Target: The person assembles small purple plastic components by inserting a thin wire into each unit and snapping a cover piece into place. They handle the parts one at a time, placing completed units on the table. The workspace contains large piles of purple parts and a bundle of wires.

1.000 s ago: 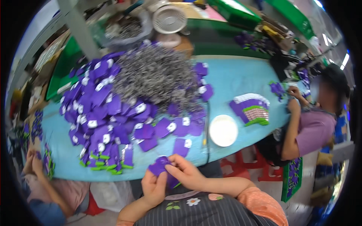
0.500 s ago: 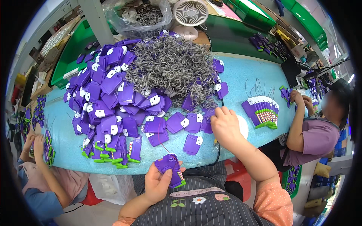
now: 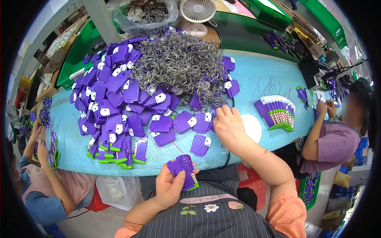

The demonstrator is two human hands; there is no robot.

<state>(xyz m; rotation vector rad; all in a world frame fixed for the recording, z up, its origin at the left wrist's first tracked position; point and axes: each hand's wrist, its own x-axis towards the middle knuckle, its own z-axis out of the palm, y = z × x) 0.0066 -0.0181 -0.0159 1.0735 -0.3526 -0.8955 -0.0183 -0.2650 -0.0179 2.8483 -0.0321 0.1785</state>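
Near the table's front edge, my left hand point(image 3: 170, 186) grips a purple plastic casing point(image 3: 181, 166) that has a green end and a striped strip. A thin reddish wire point(image 3: 177, 147) rises from the casing. My right hand point(image 3: 230, 127) reaches over the table, at the near right edge of a heap of grey coiled metal strips point(image 3: 178, 67). Its fingers are curled downward, and the back of the hand hides whatever is at the fingertips. Loose purple casings with white corners point(image 3: 200, 145) lie just left of this hand. A white round disc point(image 3: 251, 129) sits partly beneath its wrist.
A big pile of purple casings point(image 3: 115, 97) covers the table's left side. To the right lies a fanned row of assembled pieces point(image 3: 276, 113) with wires. A fan point(image 3: 197, 11) and a plastic bag point(image 3: 147, 16) stand behind. Co-workers sit at left point(image 3: 55, 186) and right point(image 3: 333, 135).
My right hand has shifted slightly left, uncovering more of the white disc. My left hand, still holding the casing, has moved a little right. The whole view has shifted slightly.
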